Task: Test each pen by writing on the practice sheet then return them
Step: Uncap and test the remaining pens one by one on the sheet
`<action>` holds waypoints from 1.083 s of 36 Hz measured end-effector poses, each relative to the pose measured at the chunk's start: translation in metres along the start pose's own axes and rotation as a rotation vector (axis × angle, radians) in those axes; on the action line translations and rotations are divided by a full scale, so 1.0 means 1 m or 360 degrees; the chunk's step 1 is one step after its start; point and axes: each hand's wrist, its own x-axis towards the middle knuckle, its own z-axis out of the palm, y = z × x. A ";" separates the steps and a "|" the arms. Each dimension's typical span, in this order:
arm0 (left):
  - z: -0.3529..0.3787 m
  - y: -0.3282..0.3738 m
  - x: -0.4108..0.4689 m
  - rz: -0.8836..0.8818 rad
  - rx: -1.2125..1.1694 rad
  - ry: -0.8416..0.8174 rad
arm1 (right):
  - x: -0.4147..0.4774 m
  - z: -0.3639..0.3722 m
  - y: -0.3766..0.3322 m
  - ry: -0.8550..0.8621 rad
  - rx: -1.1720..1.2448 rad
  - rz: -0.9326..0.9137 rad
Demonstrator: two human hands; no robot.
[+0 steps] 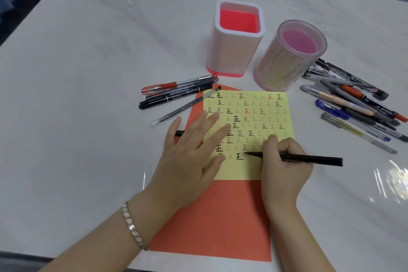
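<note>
Left hand (194,150) flat, fingers spread, pressing the yellow practice sheet (254,121). Right hand (284,161) grips black pen (309,158), tip on the sheet.

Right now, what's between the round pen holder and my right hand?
In the head view, only the yellow practice sheet, covered in characters, lies between the round pen holder and the right hand holding a black pen.

Bright even light, glare right, perhaps soft-focus
</note>
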 end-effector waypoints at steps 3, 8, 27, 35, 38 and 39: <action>-0.002 -0.003 -0.001 -0.0088 0.0153 0.0176 | 0.003 -0.004 -0.003 -0.0062 0.0002 0.0021; -0.007 -0.019 -0.004 -0.0337 0.0186 0.0268 | 0.008 -0.012 -0.007 -0.0117 0.0094 0.0174; -0.042 0.039 0.016 -0.0572 -0.0937 0.0071 | 0.011 -0.040 -0.050 -0.0572 0.0386 0.0374; -0.047 0.054 0.023 -0.0429 -0.0928 0.0080 | 0.007 -0.047 -0.058 -0.0530 0.0289 0.0249; -0.046 0.056 0.024 -0.0423 -0.0937 0.0074 | 0.008 -0.048 -0.060 -0.0504 0.0287 0.0258; -0.046 0.057 0.024 -0.0420 -0.0929 0.0074 | 0.008 -0.048 -0.061 -0.0503 0.0281 0.0254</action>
